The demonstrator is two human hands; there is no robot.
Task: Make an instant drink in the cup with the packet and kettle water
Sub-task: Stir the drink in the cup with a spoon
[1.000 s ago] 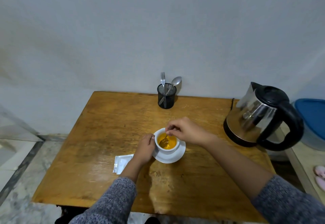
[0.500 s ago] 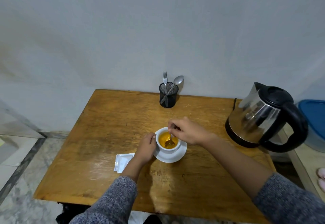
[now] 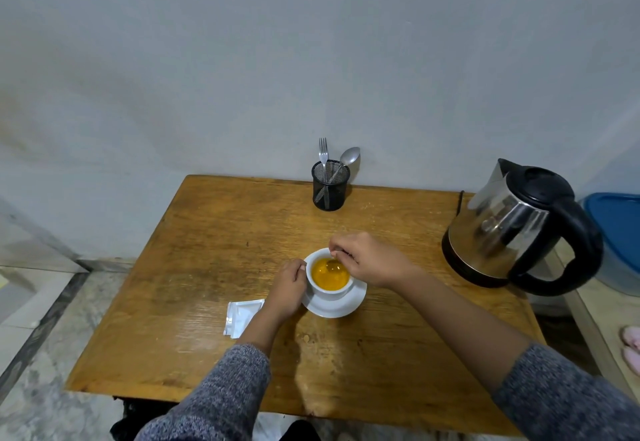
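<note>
A person in grey knit sleeves stirs an instant drink at a wooden desk (image 3: 207, 250) set against a pale wall. The white cup (image 3: 330, 290), full of orange-yellow liquid, stands on its saucer (image 3: 341, 307) near the middle of the desk. The left hand (image 3: 285, 288) curls against the cup's side at 9 o'clock, fingers closed around the wall to steady it. The right hand (image 3: 370, 258) hovers over the rim at 1 o'clock, thumb and fingers pinched shut on the handle of a small spoon (image 3: 333, 265) whose bowl is sunk in the drink. The opened white packet (image 3: 242, 316) lies flat at 8 o'clock from the cup, partly under the left wrist. The steel kettle (image 3: 509, 229) with its black handle sits at 3 o'clock, well apart; a black mesh holder (image 3: 330, 186) with a fork and spoon stands at 12 o'clock by the wall.

The cup looks like glazed ceramic: rigid, smooth, breakable, likely hot, and filled close to the brim, so a knock would probably spill it. The surer hold would seem to be the saucer's edge, kept level. The packet appears light and limp; the kettle is best taken by its handle.
</note>
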